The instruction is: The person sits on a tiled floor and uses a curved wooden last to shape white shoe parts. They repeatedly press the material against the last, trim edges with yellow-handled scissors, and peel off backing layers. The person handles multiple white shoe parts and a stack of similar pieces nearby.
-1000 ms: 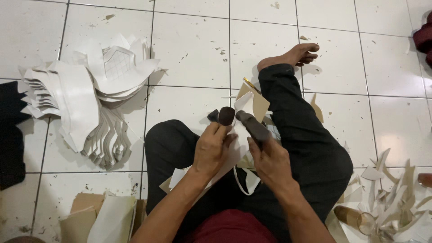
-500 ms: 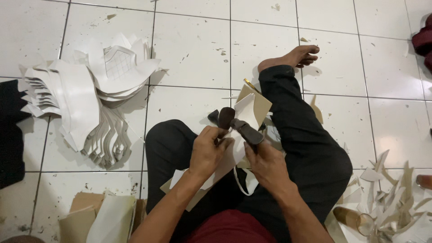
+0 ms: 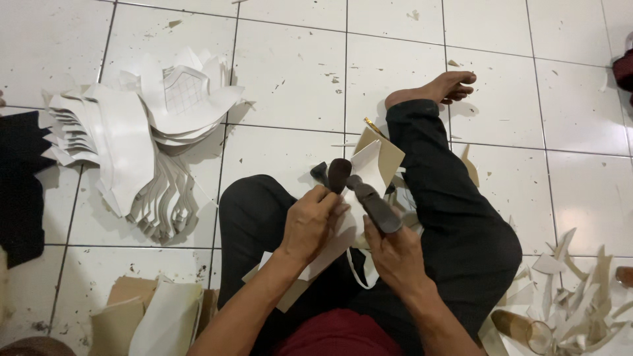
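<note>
I sit on a white tiled floor with my legs in dark trousers. My left hand (image 3: pixel 308 223) pinches a white sheet piece (image 3: pixel 364 173) backed by a tan cardboard pattern (image 3: pixel 389 153), held over my lap. My right hand (image 3: pixel 397 257) grips a dark, shears-like cutting tool (image 3: pixel 374 206). Its rounded dark ends (image 3: pixel 339 175) lie against the sheet just above my left fingers. A thin white strip (image 3: pixel 359 273) hangs down from the sheet between my hands.
A fanned pile of white cut pieces (image 3: pixel 148 138) lies to the left, with black material (image 3: pixel 20 184) at the left edge. Cardboard and white sheets (image 3: pixel 142 316) sit lower left. Pointed white offcuts (image 3: pixel 583 290) and a small jar (image 3: pixel 524 329) lie lower right. My bare foot (image 3: pixel 435 89) rests ahead.
The dark tool has tilted down a little toward my right hand and closed in on the sheet. My left fingers have shifted slightly along the sheet's edge.
</note>
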